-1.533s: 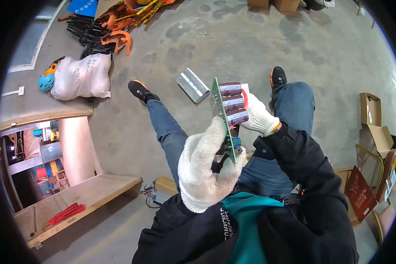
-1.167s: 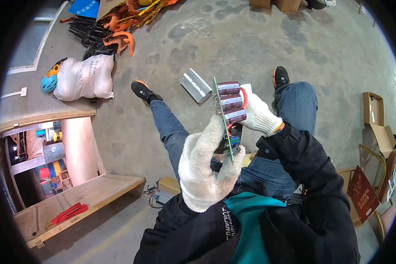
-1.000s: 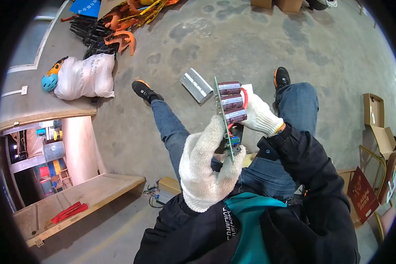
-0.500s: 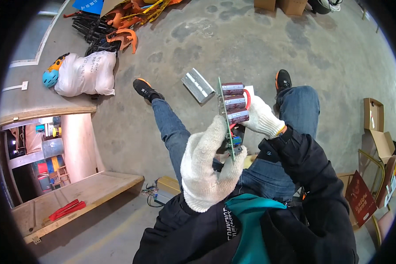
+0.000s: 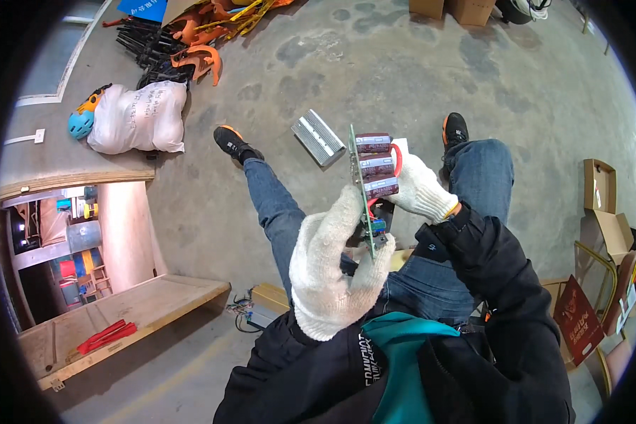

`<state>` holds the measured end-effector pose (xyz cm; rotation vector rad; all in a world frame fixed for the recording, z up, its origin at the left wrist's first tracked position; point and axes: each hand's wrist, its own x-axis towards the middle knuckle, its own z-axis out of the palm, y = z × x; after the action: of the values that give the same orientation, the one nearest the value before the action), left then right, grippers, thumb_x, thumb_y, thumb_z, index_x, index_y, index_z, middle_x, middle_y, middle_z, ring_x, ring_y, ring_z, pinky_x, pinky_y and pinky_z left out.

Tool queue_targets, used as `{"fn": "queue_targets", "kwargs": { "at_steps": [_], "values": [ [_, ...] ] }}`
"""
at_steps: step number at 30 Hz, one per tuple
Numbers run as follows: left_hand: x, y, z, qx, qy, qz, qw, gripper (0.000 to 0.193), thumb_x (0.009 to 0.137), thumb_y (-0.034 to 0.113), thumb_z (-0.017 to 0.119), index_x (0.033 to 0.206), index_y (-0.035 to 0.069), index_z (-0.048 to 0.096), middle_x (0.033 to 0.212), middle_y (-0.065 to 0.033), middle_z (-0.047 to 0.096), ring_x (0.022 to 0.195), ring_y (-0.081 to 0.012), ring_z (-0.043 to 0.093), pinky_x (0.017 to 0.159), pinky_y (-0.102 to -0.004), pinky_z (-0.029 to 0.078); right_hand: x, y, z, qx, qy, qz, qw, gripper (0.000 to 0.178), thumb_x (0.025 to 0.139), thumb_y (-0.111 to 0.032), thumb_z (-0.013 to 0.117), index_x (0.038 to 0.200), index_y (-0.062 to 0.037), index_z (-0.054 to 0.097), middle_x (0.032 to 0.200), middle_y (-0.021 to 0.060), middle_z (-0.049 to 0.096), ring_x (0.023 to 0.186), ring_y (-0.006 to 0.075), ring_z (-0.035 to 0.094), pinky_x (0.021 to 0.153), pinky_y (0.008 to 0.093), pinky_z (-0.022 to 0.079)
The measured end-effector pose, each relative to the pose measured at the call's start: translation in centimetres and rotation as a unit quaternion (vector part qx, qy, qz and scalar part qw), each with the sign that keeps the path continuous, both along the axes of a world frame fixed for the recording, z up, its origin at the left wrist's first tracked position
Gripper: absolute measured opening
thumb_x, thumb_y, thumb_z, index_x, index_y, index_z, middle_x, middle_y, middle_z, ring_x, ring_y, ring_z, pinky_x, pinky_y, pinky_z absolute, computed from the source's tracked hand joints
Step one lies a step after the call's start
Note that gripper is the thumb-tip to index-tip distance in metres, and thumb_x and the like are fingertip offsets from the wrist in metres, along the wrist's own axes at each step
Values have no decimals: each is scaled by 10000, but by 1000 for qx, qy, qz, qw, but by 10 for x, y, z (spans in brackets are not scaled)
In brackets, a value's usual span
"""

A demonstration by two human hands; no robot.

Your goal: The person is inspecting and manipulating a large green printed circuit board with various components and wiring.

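Observation:
A green circuit board (image 5: 361, 185) stands on edge between my hands, with three large maroon capacitors (image 5: 377, 165) along its right face. My left hand (image 5: 332, 272), in a white knit glove, is closed round the board's near end, thumb and fingers on opposite sides. Also gloved in white, my right hand (image 5: 425, 189) is closed on the board's far side behind the capacitors; its fingertips are partly hidden. A red wire (image 5: 398, 161) loops beside the capacitors, and a small blue component (image 5: 379, 225) sits lower on the board.
A silver finned metal case (image 5: 319, 138) lies on the floor between my feet. By my left hip is a gold-coloured case with wires (image 5: 270, 299). Red strips (image 5: 107, 337) lie on a wooden bench (image 5: 155, 300) at left. Open cardboard boxes (image 5: 601, 185) stand at right.
The board has turned very slightly in my hands, showing a little less of the capacitors' near side. Both hands keep their hold and place.

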<state>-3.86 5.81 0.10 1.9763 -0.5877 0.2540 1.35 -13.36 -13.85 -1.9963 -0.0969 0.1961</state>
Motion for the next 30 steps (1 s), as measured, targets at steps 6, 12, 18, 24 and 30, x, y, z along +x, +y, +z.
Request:
{"fn": "queue_targets", "kwargs": {
  "at_steps": [6, 12, 18, 24, 30],
  "values": [
    [4, 3, 2, 13, -16, -2, 1000, 724, 837, -75, 867, 1508, -82, 595, 1075, -153, 730, 842, -197, 692, 722, -294, 578, 1, 0, 10, 2, 43, 4, 999, 491, 968, -473, 782, 1148, -20, 731, 1088, 217, 720, 1010, 396, 717, 888, 477, 555],
    [6, 4, 4, 37, -35, 3, 999, 722, 837, -67, 870, 1505, -81, 597, 1112, -159, 736, 860, -210, 699, 745, -301, 586, 1, -1, 5, 11, 48, 12, 999, 487, 967, -478, 784, 1136, -25, 728, 1069, 210, 721, 993, 397, 715, 883, 472, 554],
    [3, 4, 7, 36, -6, 20, 999, 705, 831, -62, 874, 1484, -89, 610, 1147, -172, 746, 868, -218, 690, 747, -315, 581, 1, 1, 0, -16, 30, -2, 999, 486, 973, -489, 774, 1106, -24, 726, 1067, 206, 720, 991, 405, 713, 868, 483, 557],
    [5, 7, 0, 3, 2, 26, 1000, 693, 837, -61, 874, 1481, -82, 619, 1112, -165, 739, 883, -225, 695, 784, -333, 576, 1, 2, -5, -5, 18, -5, 1000, 482, 975, -494, 764, 1091, -28, 728, 1055, 211, 718, 991, 409, 708, 882, 494, 551],
    [6, 6, 0, 3, 9, 30, 1000, 694, 837, -49, 882, 1480, -79, 624, 1110, -165, 739, 897, -229, 697, 789, -331, 577, 3, 0, -3, -38, 41, 15, 998, 470, 973, -487, 763, 1101, -36, 734, 1056, 211, 722, 1023, 410, 708, 891, 497, 551]
  ]
}}
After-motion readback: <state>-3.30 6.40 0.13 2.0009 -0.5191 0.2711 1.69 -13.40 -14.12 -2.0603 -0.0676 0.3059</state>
